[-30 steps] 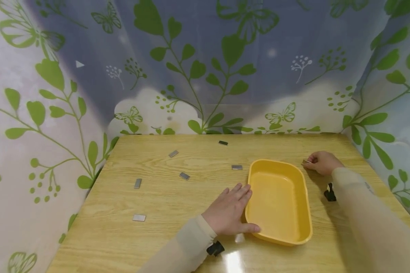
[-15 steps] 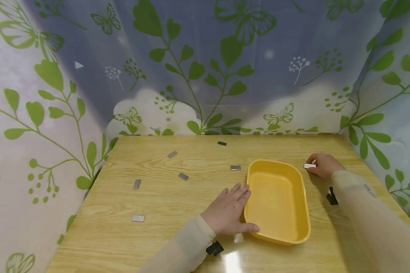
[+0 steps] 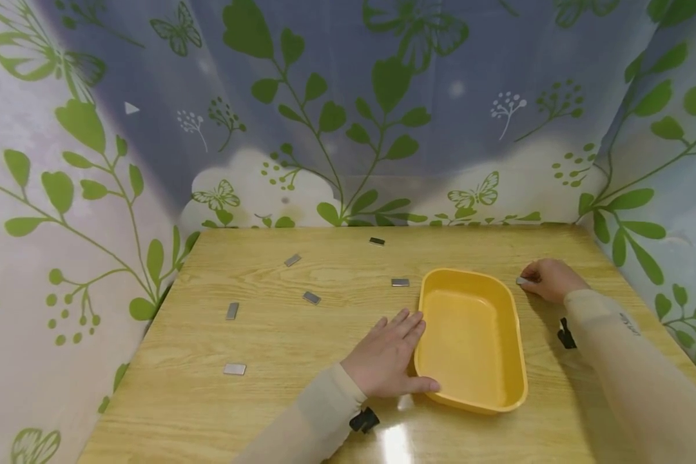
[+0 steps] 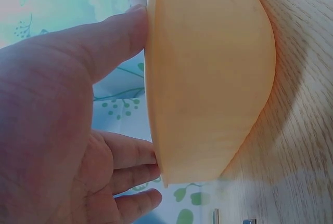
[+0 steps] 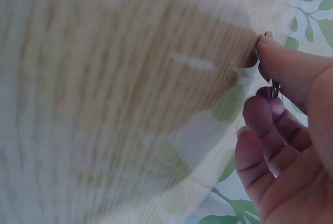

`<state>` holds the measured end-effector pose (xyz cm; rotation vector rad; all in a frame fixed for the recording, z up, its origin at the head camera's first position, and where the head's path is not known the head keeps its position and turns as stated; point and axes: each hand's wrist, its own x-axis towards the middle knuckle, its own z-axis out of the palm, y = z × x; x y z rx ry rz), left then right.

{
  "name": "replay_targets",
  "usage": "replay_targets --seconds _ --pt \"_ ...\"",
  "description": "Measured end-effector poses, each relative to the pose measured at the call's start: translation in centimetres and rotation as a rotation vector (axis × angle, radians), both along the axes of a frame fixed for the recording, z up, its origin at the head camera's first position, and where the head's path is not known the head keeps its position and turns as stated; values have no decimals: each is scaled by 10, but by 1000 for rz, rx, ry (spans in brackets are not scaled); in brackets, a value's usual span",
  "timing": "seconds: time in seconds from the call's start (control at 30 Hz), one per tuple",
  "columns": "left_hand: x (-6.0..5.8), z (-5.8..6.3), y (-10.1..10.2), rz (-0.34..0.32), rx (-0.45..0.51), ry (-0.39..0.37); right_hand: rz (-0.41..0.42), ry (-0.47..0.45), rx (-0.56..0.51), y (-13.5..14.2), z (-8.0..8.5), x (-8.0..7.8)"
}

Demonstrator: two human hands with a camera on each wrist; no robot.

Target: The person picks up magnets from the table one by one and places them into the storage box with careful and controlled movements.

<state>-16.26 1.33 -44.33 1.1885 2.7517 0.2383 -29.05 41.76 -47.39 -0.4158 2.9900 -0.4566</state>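
The right hand (image 3: 551, 280) pinches a small thin piece (image 3: 521, 281) between thumb and fingertips, just outside the tub's right side; whether it touches the tabletop is unclear. A light hold near the edges should suit something so slim, with the tub steady. The left hand (image 3: 385, 357), fingers spread and nearly straight, rests against the rim, grasping nothing. The yellow tub (image 3: 466, 341) looks like smooth plastic, round-cornered. Six metallic-looking oblong pieces (image 3: 234, 369) lie scattered over the glossy, wood-grained tabletop (image 3: 301, 361).
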Motion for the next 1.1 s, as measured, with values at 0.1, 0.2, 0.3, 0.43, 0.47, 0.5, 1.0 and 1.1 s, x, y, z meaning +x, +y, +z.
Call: replay_targets --seconds 0.1,0.2,0.3,0.43,0.47,0.5,1.0,1.1 --pt "-1 0 0 0 1 -5 9 10 13 0 0 -1" --pt "-2 1 -1 2 5 -4 4 -1 22 -1 1 -3" --pt "-3 2 -3 5 8 -2 -4 -16 29 -4 3 -4" --pt "-3 2 -4 5 8 4 -3 -24 36 -6 4 -4" --pt "-3 2 -4 5 6 4 -2 -26 36 -7 4 -4" --pt "-3 1 -4 3 5 4 -2 -24 39 -7 4 -4" --pt "-1 -3 -1 10 7 21 39 62 -10 -41 51 7" --pt "-1 -3 -2 8 1 25 84 72 -8 -55 60 10"
